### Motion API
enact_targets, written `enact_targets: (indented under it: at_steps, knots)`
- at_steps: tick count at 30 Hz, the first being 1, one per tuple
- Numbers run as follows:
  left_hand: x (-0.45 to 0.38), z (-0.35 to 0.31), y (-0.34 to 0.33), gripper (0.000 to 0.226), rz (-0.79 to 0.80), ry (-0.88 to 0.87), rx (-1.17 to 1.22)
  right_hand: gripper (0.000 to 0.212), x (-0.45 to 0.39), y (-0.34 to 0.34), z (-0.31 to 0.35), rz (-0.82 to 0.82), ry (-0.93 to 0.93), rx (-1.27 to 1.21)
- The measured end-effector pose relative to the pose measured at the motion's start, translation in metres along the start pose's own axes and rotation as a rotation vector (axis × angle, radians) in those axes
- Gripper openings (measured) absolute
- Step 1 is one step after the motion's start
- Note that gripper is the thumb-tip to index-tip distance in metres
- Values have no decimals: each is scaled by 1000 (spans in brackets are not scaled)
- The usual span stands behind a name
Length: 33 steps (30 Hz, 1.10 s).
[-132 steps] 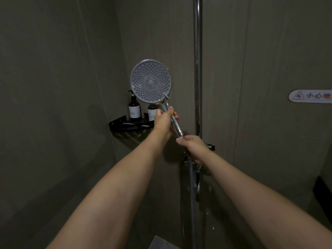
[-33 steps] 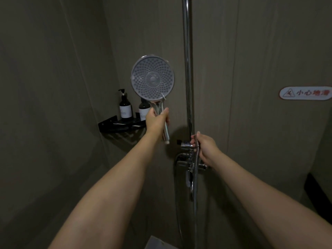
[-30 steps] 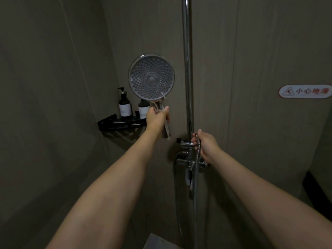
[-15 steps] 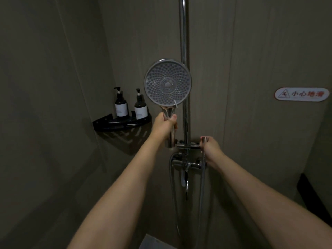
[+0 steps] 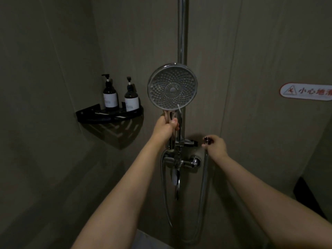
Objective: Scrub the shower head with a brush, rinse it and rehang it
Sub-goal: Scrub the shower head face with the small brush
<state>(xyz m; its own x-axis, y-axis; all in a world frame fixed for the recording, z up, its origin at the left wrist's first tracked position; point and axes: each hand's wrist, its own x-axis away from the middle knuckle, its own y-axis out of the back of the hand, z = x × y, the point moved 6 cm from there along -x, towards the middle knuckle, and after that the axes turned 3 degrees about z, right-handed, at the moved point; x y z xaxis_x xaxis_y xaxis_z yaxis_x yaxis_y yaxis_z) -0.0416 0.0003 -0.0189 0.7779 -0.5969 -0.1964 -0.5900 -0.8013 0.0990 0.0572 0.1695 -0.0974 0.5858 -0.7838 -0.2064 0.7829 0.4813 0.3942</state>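
The shower head [image 5: 172,88] stands upright in front of the chrome riser pipe [image 5: 182,31], its round spray face toward the camera and its handle down at the pipe's bracket. The left hand [image 5: 165,127] grips that handle with fingers curled round it. At three o'clock from the bracket, the right hand [image 5: 215,145] pinches the metal hose [image 5: 203,191] near its end. At nine o'clock from the head, two pump bottles [image 5: 110,93] stand on a black corner shelf [image 5: 93,115].
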Motion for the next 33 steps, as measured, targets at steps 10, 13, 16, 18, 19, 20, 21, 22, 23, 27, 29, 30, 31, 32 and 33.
enact_targets:
  at_steps: [10,13,16,18,19,20,21,22,23,27,29,30,31,32,33]
  knots:
    - [-69,18,-9,18,78,-66,46,36,-75,-18,-5,-44,-10,96]
    - [-86,21,-11,25,99,-66,87,35,-97,-25,-3,-49,-6,218]
    - [-100,23,-10,23,123,-60,120,34,-112,-35,-2,-11,-13,262]
    - [-108,26,-8,21,145,-48,118,32,-117,-42,-4,17,-6,327]
    - [-111,28,-7,20,150,-44,118,31,-119,-45,-5,28,-1,353]
    - [-114,29,-6,19,151,-45,119,31,-120,-48,-6,39,1,366]
    - [-116,29,-6,19,149,-50,125,31,-121,-49,-7,51,3,376]
    - [-118,29,-6,20,147,-60,138,31,-121,-51,-7,64,9,389]
    - [-118,29,-5,20,146,-71,154,31,-121,-51,-7,81,13,398]
    - [-118,32,-6,22,151,-84,207,30,-113,-57,-11,253,10,440]
    - [-117,36,-7,21,164,-71,212,28,-109,-63,-12,284,18,493]
    - [-116,37,-7,21,168,-69,208,28,-107,-66,-12,276,21,506]
    - [-115,39,-8,21,170,-68,204,27,-105,-68,-11,262,25,516]
    - [-115,41,-7,21,172,-65,200,27,-104,-70,-10,246,26,524]
    - [-114,42,-7,21,175,-61,200,25,-104,-71,-9,232,19,528]
